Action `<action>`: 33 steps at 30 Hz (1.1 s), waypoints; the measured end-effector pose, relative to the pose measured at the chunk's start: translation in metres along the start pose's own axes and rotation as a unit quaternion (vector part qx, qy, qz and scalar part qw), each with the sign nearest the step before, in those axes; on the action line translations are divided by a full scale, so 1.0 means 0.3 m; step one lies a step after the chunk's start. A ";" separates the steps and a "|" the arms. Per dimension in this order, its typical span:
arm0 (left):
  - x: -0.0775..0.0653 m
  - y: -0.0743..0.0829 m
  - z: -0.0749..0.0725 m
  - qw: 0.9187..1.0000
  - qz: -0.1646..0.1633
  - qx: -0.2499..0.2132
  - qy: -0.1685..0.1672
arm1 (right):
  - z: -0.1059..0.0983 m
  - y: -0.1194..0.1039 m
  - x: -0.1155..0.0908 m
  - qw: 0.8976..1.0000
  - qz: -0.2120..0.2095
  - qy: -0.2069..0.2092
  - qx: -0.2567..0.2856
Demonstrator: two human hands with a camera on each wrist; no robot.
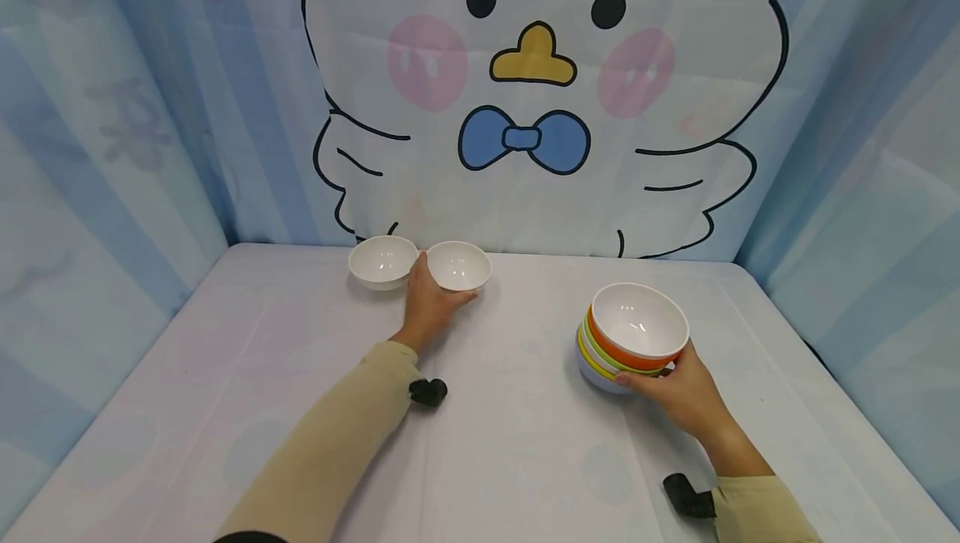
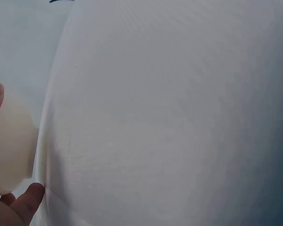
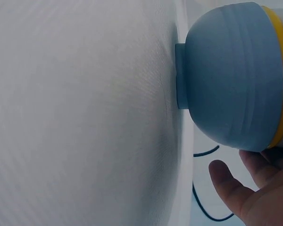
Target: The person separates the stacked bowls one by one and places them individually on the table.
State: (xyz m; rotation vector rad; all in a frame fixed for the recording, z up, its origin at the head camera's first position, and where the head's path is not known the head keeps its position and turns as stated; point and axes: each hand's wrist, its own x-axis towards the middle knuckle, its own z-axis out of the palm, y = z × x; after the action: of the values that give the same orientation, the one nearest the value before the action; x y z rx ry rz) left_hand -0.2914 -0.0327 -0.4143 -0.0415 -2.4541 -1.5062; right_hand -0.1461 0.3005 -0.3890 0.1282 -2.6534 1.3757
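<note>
Two bowls with white insides stand side by side near the back of the table. My left hand [image 1: 431, 306] holds the right-hand white bowl [image 1: 459, 266], fingers at its left side and thumb at its front. The other white bowl [image 1: 382, 261] is just left of my fingertips. At the right, a stack of nested coloured bowls [image 1: 640, 322] is gripped by my right hand [image 1: 684, 393], thumb in front and fingers on the right side, partly hidden. Orange, green and yellow show in the stack. Its lowest bowl, a blue bowl [image 3: 233, 77], has its foot at or very near the cloth.
A white cloth [image 1: 517, 410] covers the table. Behind it hangs a backdrop [image 1: 540, 201] with a cartoon face and blue bow tie; blue patterned curtains [image 1: 97, 151] flank both sides. A black wrist device [image 1: 428, 392] sits at my left cuff, another black piece [image 1: 688, 496] at the right cuff.
</note>
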 end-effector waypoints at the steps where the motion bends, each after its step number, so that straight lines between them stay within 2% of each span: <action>1: -0.001 -0.001 0.002 1.000 0.002 -0.001 0.001 | 0.000 0.003 0.000 1.000 -0.001 0.001 0.001; 7: -0.007 -0.002 0.010 1.000 0.002 -0.008 0.001 | 0.000 0.014 -0.001 1.000 -0.005 0.005 0.005; 19: -0.004 0.002 0.017 0.999 -0.041 -0.017 -0.015 | -0.001 0.015 -0.005 1.000 -0.005 0.004 0.013; 33: 0.007 0.002 0.025 0.999 -0.038 -0.001 -0.011 | 0.000 0.011 0.000 1.000 0.001 0.003 0.005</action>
State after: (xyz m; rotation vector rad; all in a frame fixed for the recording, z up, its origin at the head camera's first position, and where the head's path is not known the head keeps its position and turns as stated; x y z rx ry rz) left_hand -0.2947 -0.0262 -0.4165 0.0339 -2.4972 -1.5475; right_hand -0.1466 0.3025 -0.3916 0.1217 -2.6423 1.3869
